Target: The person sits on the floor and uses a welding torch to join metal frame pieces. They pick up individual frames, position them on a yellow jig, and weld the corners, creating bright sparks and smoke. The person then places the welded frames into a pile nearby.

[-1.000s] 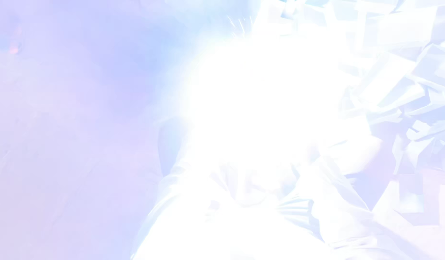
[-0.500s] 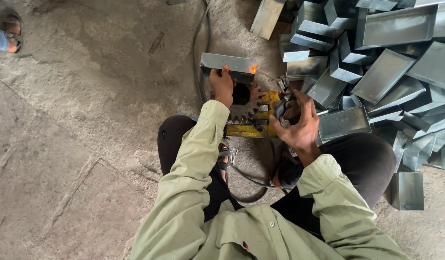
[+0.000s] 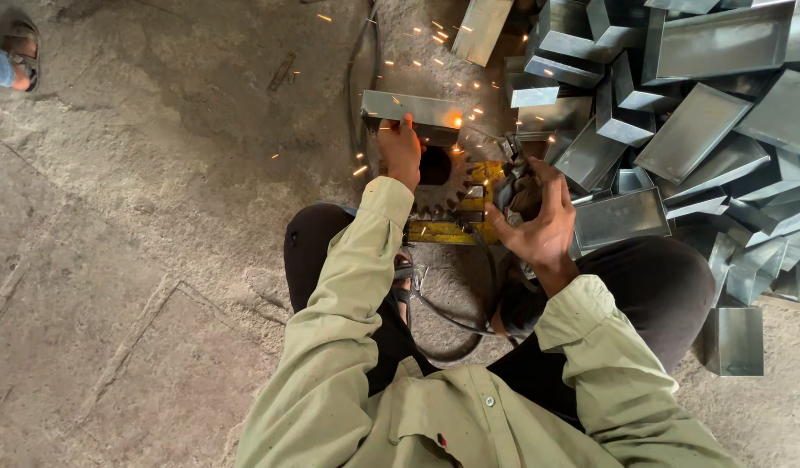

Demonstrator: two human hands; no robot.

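I'm squatting on the concrete floor, looking down at my own hands. My left hand grips the near edge of a grey metal tray, fingers curled over it, steadying it on top of a yellow fixture with a dark gear showing beneath. My right hand is wrapped around a welding holder; its tip reaches toward the tray's right corner, where a bright spot glows and sparks scatter across the floor.

I judge the step in hand to be tacking that corner seam. The next move calls for keeping the tray dead still under my left hand while the right keeps the tip steady at the joint, and keeping bare fingers away from the hot corner.

A black cable loops between my knees. A heap of similar trays lies to my right, just beside the fixture. Someone's sandalled foot shows far left.
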